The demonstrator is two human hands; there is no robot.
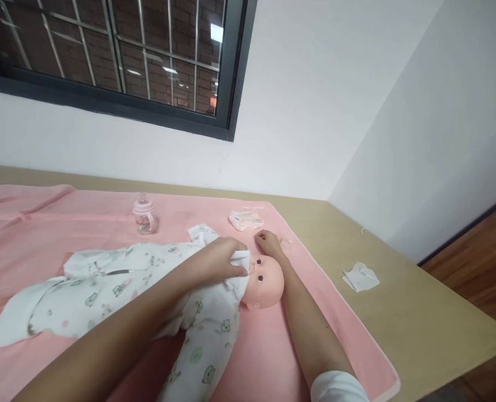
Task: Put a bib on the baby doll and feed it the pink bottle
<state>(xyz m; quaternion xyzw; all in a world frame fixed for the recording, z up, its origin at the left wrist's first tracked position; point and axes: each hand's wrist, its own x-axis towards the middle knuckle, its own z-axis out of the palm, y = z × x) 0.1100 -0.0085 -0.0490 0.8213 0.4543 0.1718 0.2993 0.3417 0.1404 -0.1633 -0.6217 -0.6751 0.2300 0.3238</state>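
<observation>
The doll (265, 287) lies on a pink mat (256, 357), its head near the middle of the view and its body stretching toward 9 o'clock. Its 2 dark eyes are uncovered. It wears a white outfit (134, 262) printed with small green animals; 1 sleeve reaches toward 10 o'clock from the head and the other toward 7 o'clock.

The left hand (227, 258), at 10 o'clock from the doll's head, pinches a white cloth (241, 259) between thumb and fingers, against the lower part of the doll's face. The right hand (268, 242) sits at 12 o'clock from the head, its fingers curled in; whether they grip anything, the view cannot tell. The right forearm runs just beside the head, on its 3 o'clock side.

Just beyond the right hand, at 11 o'clock from the head, a clear-and-white packet (246, 220) rests on the mat. A pink baby bottle (144, 214) stands upright at 10 o'clock, well apart from both hands. At 3 o'clock, a crumpled white tissue (361, 277) lies on the bare wooden table (419, 312). A dark-framed window (147, 56) with metal bars is at 11 o'clock.
</observation>
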